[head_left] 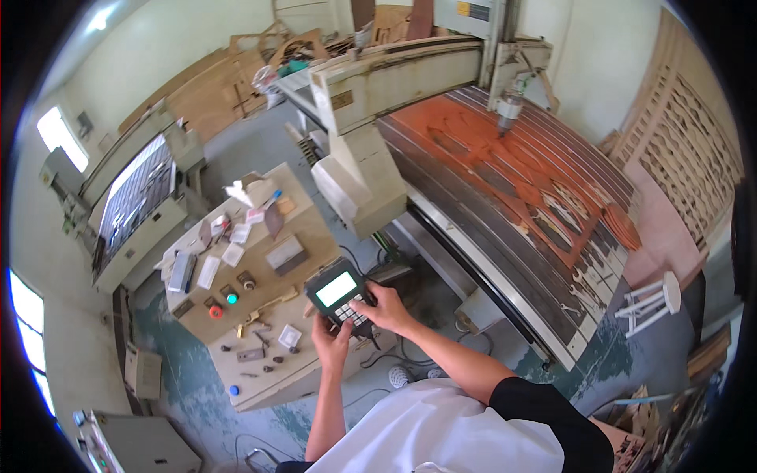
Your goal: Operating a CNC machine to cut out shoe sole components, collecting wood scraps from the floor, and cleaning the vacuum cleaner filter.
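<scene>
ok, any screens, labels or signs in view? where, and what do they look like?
Handheld black controller: held by left hand, right hand on its keypad; pale glowing rectangular screen.
Small brown rectangular plate: on the cream gantry beam.
Yellow-and-grey rectangular label: on the machine head, top centre.

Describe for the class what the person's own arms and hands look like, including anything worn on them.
Both forearms are bare, with no gloves, watch or rings visible on the left hand or the right hand. The right upper arm has a short black sleeve joined to a white top.
</scene>
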`<state>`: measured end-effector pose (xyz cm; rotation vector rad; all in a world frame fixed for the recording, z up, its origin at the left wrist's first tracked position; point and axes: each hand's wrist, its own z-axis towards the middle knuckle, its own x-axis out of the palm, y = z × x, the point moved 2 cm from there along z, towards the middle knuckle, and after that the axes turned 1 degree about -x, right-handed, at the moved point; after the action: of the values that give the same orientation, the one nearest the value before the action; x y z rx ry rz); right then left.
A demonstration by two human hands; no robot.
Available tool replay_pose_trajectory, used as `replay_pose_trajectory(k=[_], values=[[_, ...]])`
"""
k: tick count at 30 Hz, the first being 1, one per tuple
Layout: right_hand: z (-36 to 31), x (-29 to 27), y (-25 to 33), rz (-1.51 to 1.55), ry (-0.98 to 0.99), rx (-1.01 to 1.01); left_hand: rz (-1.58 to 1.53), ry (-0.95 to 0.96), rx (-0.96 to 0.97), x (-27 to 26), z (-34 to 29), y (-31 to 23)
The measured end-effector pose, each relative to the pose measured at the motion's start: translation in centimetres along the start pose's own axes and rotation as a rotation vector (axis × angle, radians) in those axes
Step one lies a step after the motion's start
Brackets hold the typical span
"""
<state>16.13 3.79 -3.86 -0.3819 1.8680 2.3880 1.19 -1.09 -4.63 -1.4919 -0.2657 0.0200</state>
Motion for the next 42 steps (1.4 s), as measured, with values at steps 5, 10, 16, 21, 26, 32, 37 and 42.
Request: replay_pose_trajectory(k=[5, 10, 16, 21, 26, 32, 37, 42], values=[[-0.1, -0.6, 0.6, 0.040, -0.048, -0.001, 0.057, 0.035, 0.012, -0.1, 0.4, 0.7], [-0.1, -0.4, 0.2, 0.026, -0.041, 0.031, 0.090, 0.015, 0.030, -0.2, 0.5, 0.3], [-0.2, -0.5, 0.9, 0.021, -0.033, 0.043, 0.044, -0.005, 0.041, -0.2, 0.6, -0.1], [-0.2, -0.6, 1.4, 0.013, -0.026, 0.052, 0.086, -0.063, 0.015, -0.4, 1.1, 0.2], [-0.1, -0.7, 1.4, -0.015, -0.031, 0.007, 0.093, -0.114, 0.079, 0.3, 1.3, 0.1], [-1.3, -2.3, -0.9, 0.080, 0.011, 0.027, 0.042, -0.123, 0.048, 0.7, 1.3, 0.1], [-4.7, -8.6, -4.9, -0.003, -0.032, 0.128, 0.070, -0.143, 0.012, -0.4, 1.4, 1.4], [-10.4, -15.3, -10.3, -0.063, -0.132, 0.394, 0.087, -0.199, 0.016, -0.3, 0.5, 1.1]])
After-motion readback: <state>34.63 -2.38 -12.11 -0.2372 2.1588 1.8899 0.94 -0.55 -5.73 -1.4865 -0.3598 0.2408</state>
